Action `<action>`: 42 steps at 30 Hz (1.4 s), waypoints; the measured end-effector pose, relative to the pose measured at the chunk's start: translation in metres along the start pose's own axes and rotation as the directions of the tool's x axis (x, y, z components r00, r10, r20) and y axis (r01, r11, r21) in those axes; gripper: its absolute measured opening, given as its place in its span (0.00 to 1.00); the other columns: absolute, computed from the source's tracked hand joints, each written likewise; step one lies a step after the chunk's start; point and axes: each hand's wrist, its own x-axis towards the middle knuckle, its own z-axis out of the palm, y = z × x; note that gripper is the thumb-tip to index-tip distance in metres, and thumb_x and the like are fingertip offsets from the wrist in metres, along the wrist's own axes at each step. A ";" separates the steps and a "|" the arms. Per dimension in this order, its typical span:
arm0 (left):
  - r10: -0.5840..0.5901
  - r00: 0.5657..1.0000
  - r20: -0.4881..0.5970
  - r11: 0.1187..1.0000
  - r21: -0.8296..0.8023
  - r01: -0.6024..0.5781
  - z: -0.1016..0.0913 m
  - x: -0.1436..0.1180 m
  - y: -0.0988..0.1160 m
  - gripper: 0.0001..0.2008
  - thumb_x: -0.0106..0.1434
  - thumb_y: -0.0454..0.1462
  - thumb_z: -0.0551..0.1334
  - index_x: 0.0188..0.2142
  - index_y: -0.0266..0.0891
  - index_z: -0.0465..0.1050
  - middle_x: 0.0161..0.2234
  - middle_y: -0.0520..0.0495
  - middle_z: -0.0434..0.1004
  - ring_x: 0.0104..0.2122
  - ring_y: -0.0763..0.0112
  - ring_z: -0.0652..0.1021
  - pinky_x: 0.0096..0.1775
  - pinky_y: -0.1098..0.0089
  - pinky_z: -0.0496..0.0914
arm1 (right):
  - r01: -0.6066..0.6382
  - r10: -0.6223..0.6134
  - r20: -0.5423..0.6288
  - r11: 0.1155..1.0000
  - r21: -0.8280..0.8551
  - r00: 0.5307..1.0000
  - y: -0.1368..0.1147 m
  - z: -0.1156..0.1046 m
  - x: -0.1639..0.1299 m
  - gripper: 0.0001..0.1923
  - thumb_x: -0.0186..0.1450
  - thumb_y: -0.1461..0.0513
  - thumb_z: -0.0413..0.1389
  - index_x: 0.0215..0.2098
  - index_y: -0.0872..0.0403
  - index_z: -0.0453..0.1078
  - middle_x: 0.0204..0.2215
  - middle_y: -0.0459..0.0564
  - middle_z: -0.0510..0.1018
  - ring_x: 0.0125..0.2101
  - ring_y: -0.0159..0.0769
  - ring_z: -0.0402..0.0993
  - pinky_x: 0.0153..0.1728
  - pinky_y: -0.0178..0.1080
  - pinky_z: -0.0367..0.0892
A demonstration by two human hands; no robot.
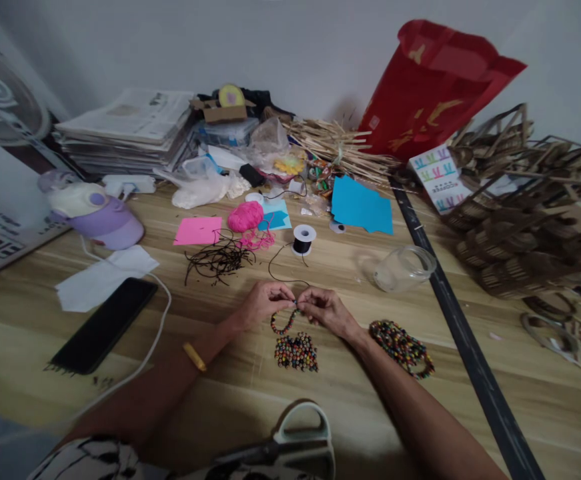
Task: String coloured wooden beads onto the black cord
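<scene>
A small string of multicoloured beads (283, 329) hangs in a loop between my two hands. My left hand (269, 299) pinches one end of it, and my right hand (325, 309) pinches close by, fingertips almost meeting. Just below them lies a flat cluster of loose beads (296, 352). Black cord trails behind my fingers toward a white spool of black cord (303, 240). Beside my right forearm rests a heap of finished-looking beaded strings (401, 348). The exact knot or bead at my fingertips is too small to make out.
Scissors (304, 427) lie at the near edge. A glass jar (404, 269) lies at right, with brown woven baskets (500, 247) beyond. Cut black cords (217, 259) and pink yarn (245, 217) are behind my left hand. A phone (103, 325) and white cable (163, 320) are at left.
</scene>
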 end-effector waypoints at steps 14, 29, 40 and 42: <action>0.004 1.000 -0.013 1.000 -0.021 -0.005 -0.002 0.001 -0.003 0.08 0.52 0.36 0.68 0.29 0.31 0.75 0.27 0.45 0.79 0.28 0.71 0.76 0.32 0.73 0.70 | 0.007 -0.007 -0.001 1.000 -0.018 1.000 0.000 -0.001 0.000 0.18 0.55 0.49 0.61 0.29 0.56 0.68 0.17 0.40 0.66 0.16 0.23 0.60 0.17 0.27 0.59; 0.013 1.000 0.013 0.999 0.051 -0.013 -0.002 0.001 0.002 0.06 0.54 0.35 0.65 0.27 0.32 0.75 0.25 0.47 0.77 0.27 0.73 0.74 0.31 0.75 0.66 | 0.008 -0.008 0.002 1.000 0.029 1.000 0.001 -0.001 0.001 0.18 0.53 0.50 0.63 0.30 0.55 0.68 0.18 0.39 0.68 0.16 0.23 0.61 0.17 0.28 0.59; 0.125 0.992 -0.024 0.977 0.175 -0.119 0.003 -0.001 0.011 0.05 0.57 0.35 0.64 0.28 0.33 0.75 0.27 0.47 0.76 0.29 0.72 0.74 0.33 0.74 0.66 | 0.129 -0.129 0.005 0.991 -0.042 0.992 -0.001 0.000 0.001 0.14 0.56 0.52 0.61 0.29 0.55 0.69 0.22 0.41 0.66 0.20 0.24 0.55 0.20 0.30 0.52; 0.127 0.991 -0.038 0.979 0.166 -0.119 0.004 -0.002 0.013 0.05 0.57 0.35 0.63 0.28 0.33 0.75 0.27 0.48 0.76 0.29 0.72 0.74 0.33 0.74 0.66 | 0.130 -0.130 0.002 0.991 -0.041 0.991 -0.001 0.000 0.000 0.15 0.56 0.52 0.62 0.30 0.55 0.69 0.22 0.41 0.65 0.20 0.25 0.55 0.21 0.30 0.52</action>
